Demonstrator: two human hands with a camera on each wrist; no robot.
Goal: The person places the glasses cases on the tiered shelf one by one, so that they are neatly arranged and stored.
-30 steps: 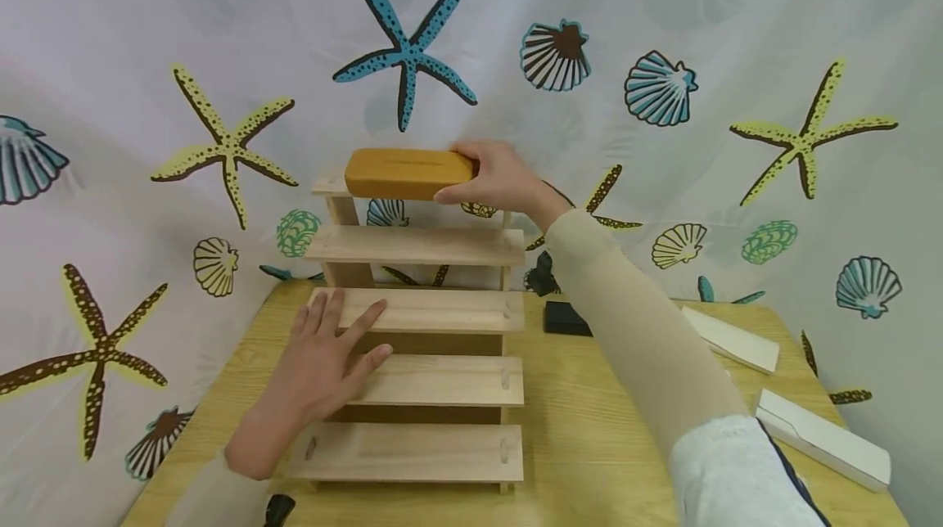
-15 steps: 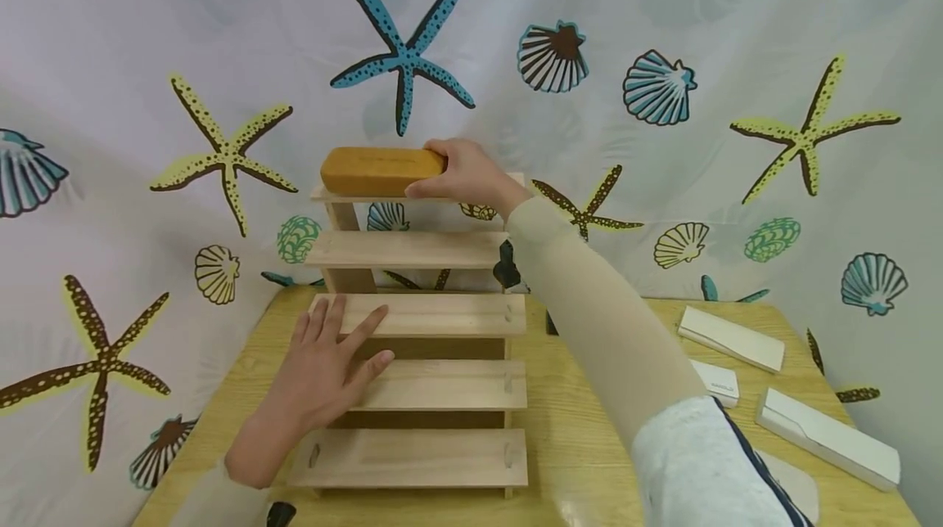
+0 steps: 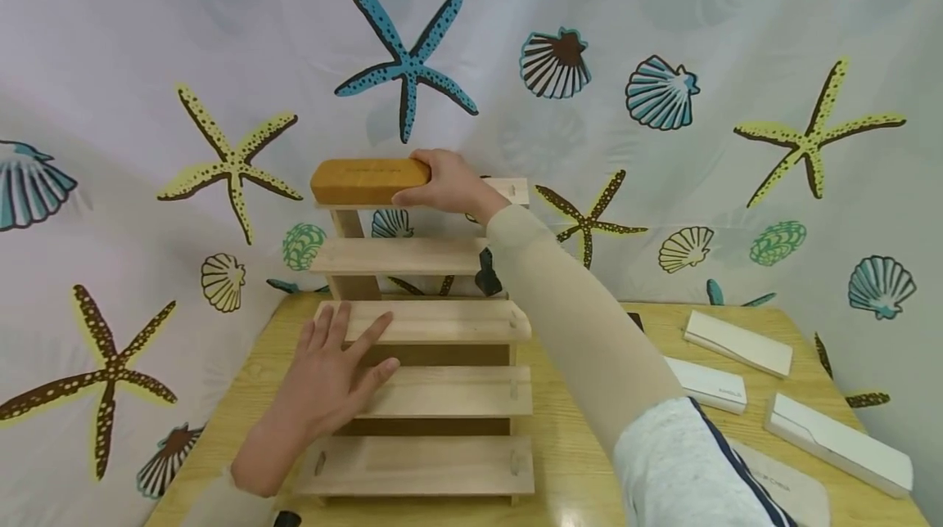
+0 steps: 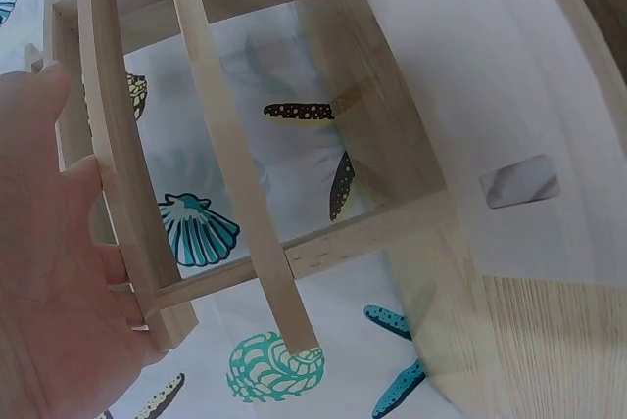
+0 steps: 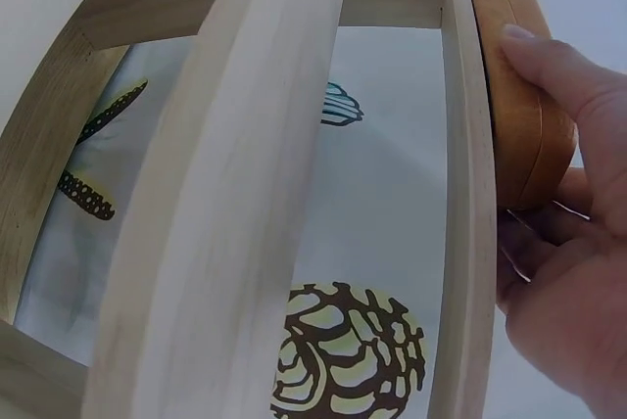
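Observation:
A tan-orange glasses case (image 3: 364,181) lies along the left part of the top tier of a stepped wooden rack (image 3: 430,255). My right hand (image 3: 451,183) grips its right end, the thumb on the near side; in the right wrist view the case (image 5: 529,96) sits against the top board with the fingers bent round its end. My left hand (image 3: 324,376) rests with spread fingers on the left side of the rack's middle boards. In the left wrist view, the left hand's fingers (image 4: 83,204) lie along the edge of a board.
White cases lie on the wooden table at the right: one at the back (image 3: 739,343), one nearer the rack (image 3: 707,385), one at the far right (image 3: 838,443) and a rounded one in front (image 3: 784,482). A shell-print cloth (image 3: 619,3) hangs behind.
My right hand has slid the glasses case leftward along the top tier to its left end. The left hand stays in place on the rack.

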